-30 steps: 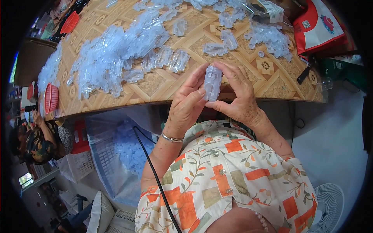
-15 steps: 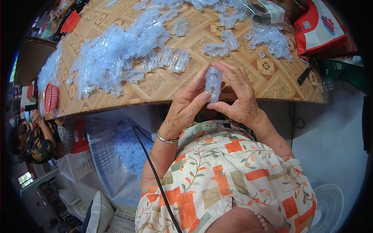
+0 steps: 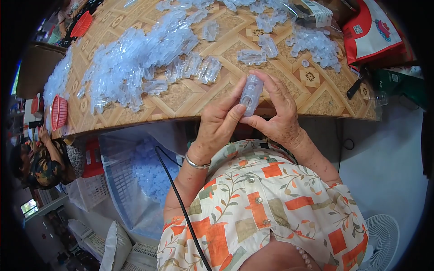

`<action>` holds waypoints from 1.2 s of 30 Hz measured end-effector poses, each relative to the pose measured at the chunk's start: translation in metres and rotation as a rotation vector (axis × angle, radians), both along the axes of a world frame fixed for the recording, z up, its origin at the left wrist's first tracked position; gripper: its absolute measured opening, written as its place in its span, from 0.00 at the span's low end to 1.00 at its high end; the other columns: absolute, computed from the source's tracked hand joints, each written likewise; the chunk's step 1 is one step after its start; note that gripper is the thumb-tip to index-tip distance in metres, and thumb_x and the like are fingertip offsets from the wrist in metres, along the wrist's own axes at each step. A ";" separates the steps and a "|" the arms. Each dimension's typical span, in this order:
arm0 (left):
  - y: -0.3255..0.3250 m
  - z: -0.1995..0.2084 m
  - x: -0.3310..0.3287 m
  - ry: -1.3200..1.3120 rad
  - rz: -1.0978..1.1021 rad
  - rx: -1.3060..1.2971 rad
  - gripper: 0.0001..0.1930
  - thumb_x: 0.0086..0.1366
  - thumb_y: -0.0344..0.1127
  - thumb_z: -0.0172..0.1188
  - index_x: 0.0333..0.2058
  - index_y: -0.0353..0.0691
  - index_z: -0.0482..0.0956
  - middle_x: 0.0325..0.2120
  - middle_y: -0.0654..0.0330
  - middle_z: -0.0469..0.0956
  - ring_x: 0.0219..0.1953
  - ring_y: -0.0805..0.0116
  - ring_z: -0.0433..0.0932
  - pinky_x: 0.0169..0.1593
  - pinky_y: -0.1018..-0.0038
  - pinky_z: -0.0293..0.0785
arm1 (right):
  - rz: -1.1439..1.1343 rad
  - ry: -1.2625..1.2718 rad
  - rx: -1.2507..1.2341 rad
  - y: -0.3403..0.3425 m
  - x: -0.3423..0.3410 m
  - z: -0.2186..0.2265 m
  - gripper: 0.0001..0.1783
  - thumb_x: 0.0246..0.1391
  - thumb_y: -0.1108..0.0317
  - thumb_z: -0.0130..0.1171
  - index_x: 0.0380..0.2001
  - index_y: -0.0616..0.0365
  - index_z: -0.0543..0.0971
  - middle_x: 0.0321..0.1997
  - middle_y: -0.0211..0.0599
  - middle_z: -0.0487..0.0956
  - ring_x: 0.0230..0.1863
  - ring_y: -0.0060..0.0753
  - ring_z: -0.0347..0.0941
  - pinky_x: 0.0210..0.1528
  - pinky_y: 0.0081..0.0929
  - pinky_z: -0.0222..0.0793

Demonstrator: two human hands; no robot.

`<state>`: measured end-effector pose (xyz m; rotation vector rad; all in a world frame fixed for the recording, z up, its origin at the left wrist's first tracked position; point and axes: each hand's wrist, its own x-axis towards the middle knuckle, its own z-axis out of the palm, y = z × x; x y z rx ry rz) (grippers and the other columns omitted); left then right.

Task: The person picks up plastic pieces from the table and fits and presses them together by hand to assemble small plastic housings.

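Note:
Between both hands, above the table's near edge, is a clear plastic piece (image 3: 251,95), oblong, with round openings along its face. My left hand (image 3: 221,106) grips its left side, the thumb pressed near its lower end. On the other side my right hand (image 3: 278,104) curves round it, with fingertips at the top and the thumb by the bottom. Beyond my hands lie two similar clear pieces (image 3: 251,56), touching each other. A big heap of these clear plastic pieces (image 3: 135,63) spreads over the left of the table, with several set side by side at its right edge.
Small round clear caps (image 3: 314,47) are piled at the right, near a red and white bag (image 3: 370,34) and a black-handled tool (image 3: 356,85). A red basket (image 3: 59,113) stands at the left edge. Below is a lined crate (image 3: 118,180) of clear parts. Another person (image 3: 43,165) sits left.
The clear plastic piece has tilted to the right at its top and turned slightly in my fingers. My left wrist has shifted a little to the right.

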<state>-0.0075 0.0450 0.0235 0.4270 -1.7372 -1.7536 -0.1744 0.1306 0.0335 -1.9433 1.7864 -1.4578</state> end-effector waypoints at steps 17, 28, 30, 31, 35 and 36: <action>0.017 0.007 -0.011 -0.138 0.161 -0.328 0.29 0.64 0.33 0.66 0.60 0.27 0.70 0.42 0.45 0.81 0.35 0.57 0.84 0.40 0.69 0.79 | -0.204 0.077 0.042 0.005 0.007 -0.003 0.47 0.42 0.44 0.75 0.61 0.58 0.71 0.53 0.45 0.77 0.49 0.49 0.78 0.47 0.39 0.77; 0.015 0.010 -0.009 -0.098 0.070 -0.301 0.22 0.71 0.27 0.55 0.62 0.32 0.66 0.43 0.52 0.81 0.39 0.68 0.82 0.43 0.72 0.77 | -0.161 0.118 0.078 0.005 0.005 0.002 0.43 0.42 0.53 0.76 0.62 0.54 0.72 0.51 0.43 0.76 0.49 0.46 0.78 0.47 0.36 0.77; 0.010 0.016 -0.005 -0.089 0.062 -0.350 0.21 0.71 0.27 0.54 0.62 0.32 0.67 0.42 0.53 0.81 0.36 0.70 0.81 0.41 0.74 0.77 | -0.070 -0.023 0.094 0.007 0.001 0.011 0.42 0.44 0.56 0.76 0.62 0.55 0.71 0.52 0.41 0.75 0.49 0.41 0.78 0.47 0.34 0.77; 0.008 0.028 0.000 -0.135 0.001 -0.164 0.20 0.73 0.30 0.53 0.61 0.32 0.68 0.40 0.56 0.80 0.36 0.72 0.79 0.41 0.75 0.75 | 0.021 -0.165 0.108 0.008 -0.002 0.014 0.41 0.46 0.59 0.75 0.63 0.55 0.71 0.52 0.40 0.75 0.50 0.36 0.77 0.48 0.31 0.77; -0.002 0.033 0.013 -0.196 -0.126 -0.020 0.18 0.75 0.34 0.51 0.60 0.33 0.69 0.36 0.60 0.78 0.32 0.76 0.74 0.38 0.79 0.72 | 0.170 -0.638 0.199 0.016 -0.013 0.011 0.32 0.54 0.66 0.71 0.61 0.59 0.73 0.54 0.37 0.74 0.52 0.27 0.75 0.49 0.26 0.75; -0.002 0.034 0.014 -0.256 -0.150 -0.068 0.18 0.75 0.34 0.51 0.59 0.33 0.69 0.36 0.60 0.78 0.33 0.76 0.74 0.38 0.79 0.73 | 0.250 -0.694 0.224 0.014 -0.015 0.010 0.27 0.58 0.68 0.68 0.59 0.61 0.74 0.54 0.36 0.73 0.52 0.25 0.74 0.50 0.24 0.75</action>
